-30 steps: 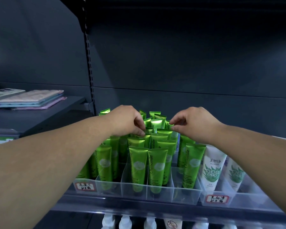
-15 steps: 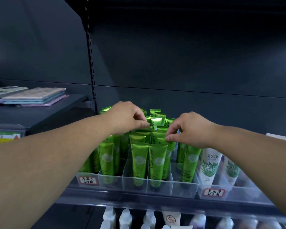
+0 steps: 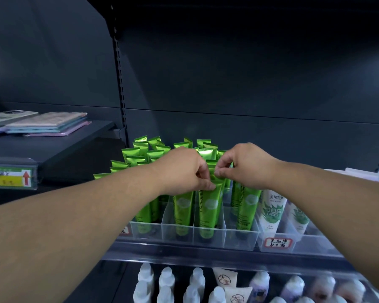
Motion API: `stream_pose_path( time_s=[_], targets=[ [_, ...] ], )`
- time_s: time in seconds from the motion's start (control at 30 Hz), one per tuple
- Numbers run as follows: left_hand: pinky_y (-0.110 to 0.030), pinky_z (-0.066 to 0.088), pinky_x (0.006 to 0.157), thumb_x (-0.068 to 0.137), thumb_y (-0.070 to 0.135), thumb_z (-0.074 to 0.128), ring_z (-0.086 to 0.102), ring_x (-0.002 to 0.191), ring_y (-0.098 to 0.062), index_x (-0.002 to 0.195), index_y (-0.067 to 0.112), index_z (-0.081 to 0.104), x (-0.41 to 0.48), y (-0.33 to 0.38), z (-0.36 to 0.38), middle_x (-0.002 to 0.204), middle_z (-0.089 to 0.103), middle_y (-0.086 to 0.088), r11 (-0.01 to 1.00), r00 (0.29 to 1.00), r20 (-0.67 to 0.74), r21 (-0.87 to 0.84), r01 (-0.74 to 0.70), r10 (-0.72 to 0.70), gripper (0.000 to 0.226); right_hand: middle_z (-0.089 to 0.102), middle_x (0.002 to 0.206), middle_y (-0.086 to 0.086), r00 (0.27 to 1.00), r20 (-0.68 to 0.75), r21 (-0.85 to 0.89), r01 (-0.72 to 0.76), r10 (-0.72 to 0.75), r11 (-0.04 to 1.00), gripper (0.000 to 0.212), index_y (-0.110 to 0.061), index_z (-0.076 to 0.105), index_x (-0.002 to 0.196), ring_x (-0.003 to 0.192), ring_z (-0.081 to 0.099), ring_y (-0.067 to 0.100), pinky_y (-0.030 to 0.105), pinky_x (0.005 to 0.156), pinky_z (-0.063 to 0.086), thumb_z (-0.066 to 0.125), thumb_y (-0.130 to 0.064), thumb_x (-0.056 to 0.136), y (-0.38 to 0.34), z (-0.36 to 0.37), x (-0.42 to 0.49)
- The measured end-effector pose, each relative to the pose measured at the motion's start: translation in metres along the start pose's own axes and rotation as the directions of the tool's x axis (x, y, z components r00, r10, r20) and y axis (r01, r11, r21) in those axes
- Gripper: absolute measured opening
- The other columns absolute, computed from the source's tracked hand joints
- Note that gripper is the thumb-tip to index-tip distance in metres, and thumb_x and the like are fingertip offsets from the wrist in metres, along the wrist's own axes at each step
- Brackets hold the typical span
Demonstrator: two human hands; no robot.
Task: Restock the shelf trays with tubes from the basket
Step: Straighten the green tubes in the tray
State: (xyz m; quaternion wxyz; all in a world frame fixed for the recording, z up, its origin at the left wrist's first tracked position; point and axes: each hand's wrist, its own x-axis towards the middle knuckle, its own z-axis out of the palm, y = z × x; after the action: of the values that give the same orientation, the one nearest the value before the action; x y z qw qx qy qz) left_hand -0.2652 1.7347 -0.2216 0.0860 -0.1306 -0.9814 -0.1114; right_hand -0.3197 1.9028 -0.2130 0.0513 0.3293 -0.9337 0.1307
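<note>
At the bottom of the frame, white bottles (image 3: 166, 278) stood in rows; above them, at centre, a clear divided tray (image 3: 208, 235) held green tubes (image 3: 208, 206) upright. Over the tray's middle rows the left hand (image 3: 182, 169) and right hand (image 3: 247, 165), almost touching, each pinched tube tops between thumb and curled fingers. Farthest back, at mid-left, flat packets (image 3: 46, 123) lay stacked.

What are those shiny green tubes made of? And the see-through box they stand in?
The shiny green tubes look like soft plastic, maybe foil-lined: they are glossy with a metallic sheen and have flat crimped tops. The clear divided tray looks like hard transparent plastic, because the tubes' bottoms show through its smooth walls.
</note>
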Motion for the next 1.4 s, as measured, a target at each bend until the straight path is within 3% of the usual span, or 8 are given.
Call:
stream_pose_path(
  time_s=[0.2, 0.4, 0.5, 0.7, 0.83, 1.0, 1.1, 1.4],
  targets=[
    [-0.025, 0.048, 0.074, 0.079, 0.051, 0.068, 0.060, 0.082, -0.010, 0.082, 0.028, 0.072, 0.002, 0.001, 0.005, 0.085, 0.069, 0.008, 1.000, 1.000, -0.021, 0.007, -0.011, 0.011, 0.023, 0.070, 0.095, -0.013, 1.000, 0.005, -0.001, -0.014, 0.014, 1.000, 0.012, -0.032, 0.073, 0.089, 0.056, 0.051, -0.007, 0.007, 0.048, 0.030, 0.064, -0.039, 0.088, 0.001, 0.001, 0.001],
    [-0.025, 0.047, 0.078, 0.077, 0.053, 0.069, 0.058, 0.084, -0.004, 0.089, 0.032, 0.073, -0.001, 0.000, 0.003, 0.087, 0.067, 0.013, 0.999, 1.000, -0.017, -0.051, -0.008, 0.007, 0.024, 0.068, 0.088, -0.017, 0.999, -0.025, 0.028, -0.023, 0.023, 0.999, 0.010, -0.036, 0.074, 0.089, 0.070, 0.054, -0.007, 0.008, 0.056, 0.036, 0.068, -0.042, 0.085, 0.005, 0.000, -0.001],
    [-0.017, 0.044, 0.071, 0.077, 0.053, 0.068, 0.055, 0.077, 0.005, 0.089, 0.031, 0.073, -0.008, -0.002, -0.008, 0.081, 0.064, 0.018, 0.991, 0.999, -0.035, -0.133, 0.013, -0.018, 0.026, 0.067, 0.087, -0.020, 0.996, -0.086, 0.059, -0.020, 0.025, 0.998, 0.009, -0.038, 0.072, 0.089, 0.074, 0.055, -0.008, 0.008, 0.060, 0.038, 0.068, -0.044, 0.084, 0.003, -0.003, -0.003],
    [-0.016, 0.038, 0.072, 0.083, 0.046, 0.065, 0.057, 0.079, 0.000, 0.090, 0.031, 0.072, -0.042, -0.051, -0.054, 0.077, 0.059, 0.021, 0.975, 0.930, -0.298, -0.129, 0.182, -0.213, 0.018, 0.065, 0.086, -0.024, 0.980, -0.197, 0.164, 0.032, 0.001, 0.986, 0.009, -0.037, 0.072, 0.090, 0.080, 0.057, -0.007, 0.002, 0.061, 0.036, 0.068, -0.043, 0.084, -0.020, -0.004, -0.002],
    [-0.020, 0.045, 0.074, 0.083, 0.045, 0.066, 0.059, 0.080, -0.001, 0.087, 0.033, 0.072, -0.070, -0.088, -0.051, 0.085, 0.064, 0.018, 0.964, 0.939, -0.219, -0.029, 0.265, -0.265, 0.013, 0.064, 0.088, -0.021, 0.987, -0.157, 0.144, 0.063, -0.040, 0.988, 0.012, -0.035, 0.072, 0.095, 0.083, 0.059, -0.001, 0.006, 0.066, 0.040, 0.066, -0.040, 0.086, -0.047, 0.003, 0.006],
    [-0.028, 0.044, 0.088, 0.088, 0.040, 0.061, 0.056, 0.097, -0.012, 0.105, 0.031, 0.070, -0.084, -0.111, -0.042, 0.104, 0.063, 0.011, 0.955, 0.946, -0.213, 0.117, 0.272, -0.244, 0.021, 0.067, 0.104, -0.013, 0.988, -0.116, 0.026, 0.104, -0.100, 0.994, 0.020, -0.035, 0.069, 0.108, 0.103, 0.056, 0.012, 0.030, 0.093, 0.046, 0.061, -0.038, 0.090, -0.079, 0.017, 0.024],
    [-0.029, 0.045, 0.091, 0.090, 0.033, 0.059, 0.057, 0.105, -0.017, 0.112, 0.028, 0.068, -0.088, -0.123, -0.041, 0.113, 0.064, 0.006, 0.934, 0.947, -0.185, 0.196, 0.297, -0.262, 0.024, 0.066, 0.114, -0.012, 0.990, -0.073, -0.045, 0.116, -0.119, 0.992, 0.026, -0.033, 0.065, 0.118, 0.109, 0.056, 0.015, 0.030, 0.103, 0.040, 0.058, -0.035, 0.093, -0.095, 0.027, 0.036],
    [-0.030, 0.045, 0.092, 0.086, 0.036, 0.064, 0.056, 0.101, -0.013, 0.105, 0.029, 0.071, -0.091, -0.139, -0.033, 0.108, 0.057, 0.007, 0.957, 0.964, -0.120, 0.143, 0.254, -0.237, 0.021, 0.066, 0.117, -0.010, 0.994, 0.006, -0.150, 0.108, -0.109, 0.983, 0.025, -0.031, 0.066, 0.116, 0.114, 0.053, 0.014, 0.034, 0.097, 0.046, 0.057, -0.036, 0.094, -0.111, 0.045, 0.061]
  ],
)
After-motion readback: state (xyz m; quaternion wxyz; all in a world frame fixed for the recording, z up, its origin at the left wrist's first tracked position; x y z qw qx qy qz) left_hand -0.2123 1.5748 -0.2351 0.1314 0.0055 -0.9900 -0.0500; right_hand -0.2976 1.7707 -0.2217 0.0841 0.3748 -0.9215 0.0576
